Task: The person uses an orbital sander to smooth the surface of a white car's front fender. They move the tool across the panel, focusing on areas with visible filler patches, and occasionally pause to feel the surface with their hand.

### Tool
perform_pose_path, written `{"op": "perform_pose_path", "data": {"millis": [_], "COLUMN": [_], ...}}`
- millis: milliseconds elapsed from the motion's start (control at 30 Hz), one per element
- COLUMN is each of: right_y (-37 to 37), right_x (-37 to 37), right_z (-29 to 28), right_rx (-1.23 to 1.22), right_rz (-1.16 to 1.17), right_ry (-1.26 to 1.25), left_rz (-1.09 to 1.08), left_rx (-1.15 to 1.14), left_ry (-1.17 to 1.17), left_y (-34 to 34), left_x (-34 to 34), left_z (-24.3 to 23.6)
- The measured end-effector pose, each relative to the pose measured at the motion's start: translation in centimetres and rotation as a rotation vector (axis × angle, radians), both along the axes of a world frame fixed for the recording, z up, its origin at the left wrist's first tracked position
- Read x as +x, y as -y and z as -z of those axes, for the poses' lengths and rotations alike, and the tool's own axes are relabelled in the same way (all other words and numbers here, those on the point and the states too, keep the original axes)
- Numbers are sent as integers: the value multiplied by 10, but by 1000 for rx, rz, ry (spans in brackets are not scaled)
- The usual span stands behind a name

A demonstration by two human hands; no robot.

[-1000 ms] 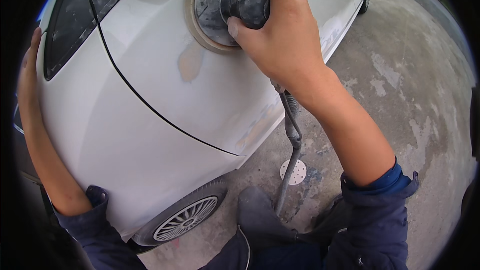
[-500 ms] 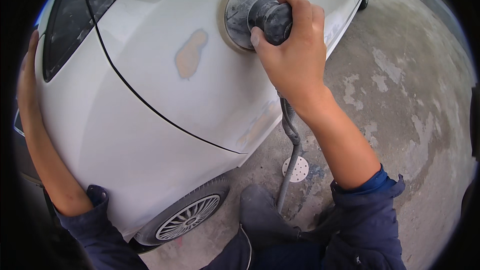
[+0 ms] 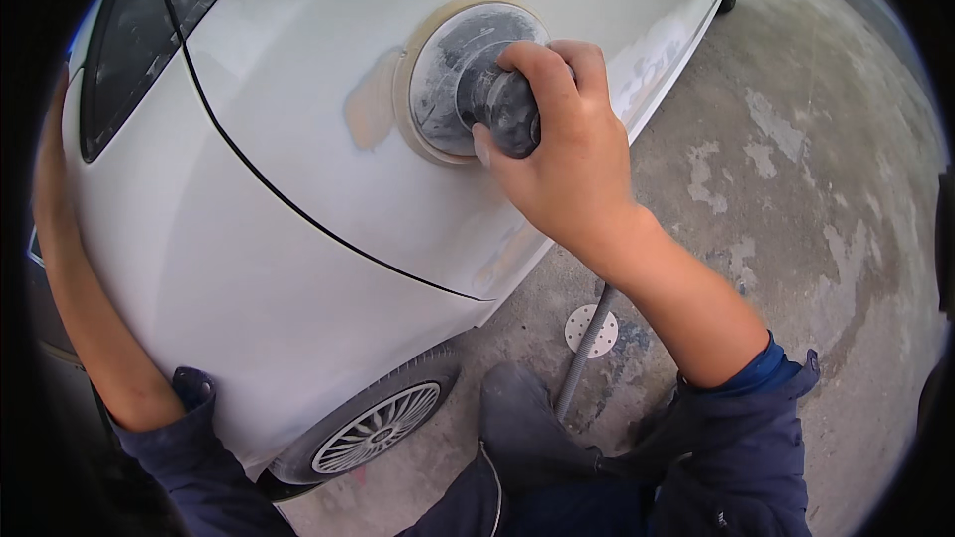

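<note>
My right hand [image 3: 570,144] grips the dark, dust-covered body of a round disc sander [image 3: 438,89]. Its fingers and thumb wrap around the knob-like top. The sander's pad lies against the white car's door panel [image 3: 298,129] and overlaps the right side of a tan sanded patch [image 3: 368,114]. At the far left, my left hand [image 3: 52,164] rests along the car body beside the dark window, fingers stretched out; the dim picture rim partly hides them.
A grey hose [image 3: 587,348] runs down from below my right forearm across a perforated white sanding disc [image 3: 600,331] on the concrete floor [image 3: 796,288]. A wheel [image 3: 378,428] is near my knee. Another tan patch [image 3: 502,264] marks the lower panel edge.
My right hand has moved the sander left and down across the panel, so its pad now covers part of the tan patch. The left hand stays about where it was.
</note>
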State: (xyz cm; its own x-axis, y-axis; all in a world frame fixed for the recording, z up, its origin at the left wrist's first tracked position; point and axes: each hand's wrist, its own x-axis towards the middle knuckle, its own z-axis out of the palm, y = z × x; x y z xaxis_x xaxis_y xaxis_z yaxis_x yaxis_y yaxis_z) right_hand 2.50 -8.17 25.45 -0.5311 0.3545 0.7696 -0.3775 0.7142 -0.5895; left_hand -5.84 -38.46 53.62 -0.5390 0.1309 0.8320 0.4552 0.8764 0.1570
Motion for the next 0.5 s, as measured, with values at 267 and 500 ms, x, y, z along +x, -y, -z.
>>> {"op": "perform_pose_path", "data": {"millis": [267, 500], "right_y": [22, 26], "right_x": [14, 17], "right_z": [24, 21], "right_rx": [126, 61], "right_rz": [-130, -138], "right_ry": [2, 29], "left_rz": [-60, -77], "left_rx": [-18, -21], "left_ry": [-37, -42], "left_y": [-1, 1], "left_x": [-5, -7], "left_z": [-1, -3]}}
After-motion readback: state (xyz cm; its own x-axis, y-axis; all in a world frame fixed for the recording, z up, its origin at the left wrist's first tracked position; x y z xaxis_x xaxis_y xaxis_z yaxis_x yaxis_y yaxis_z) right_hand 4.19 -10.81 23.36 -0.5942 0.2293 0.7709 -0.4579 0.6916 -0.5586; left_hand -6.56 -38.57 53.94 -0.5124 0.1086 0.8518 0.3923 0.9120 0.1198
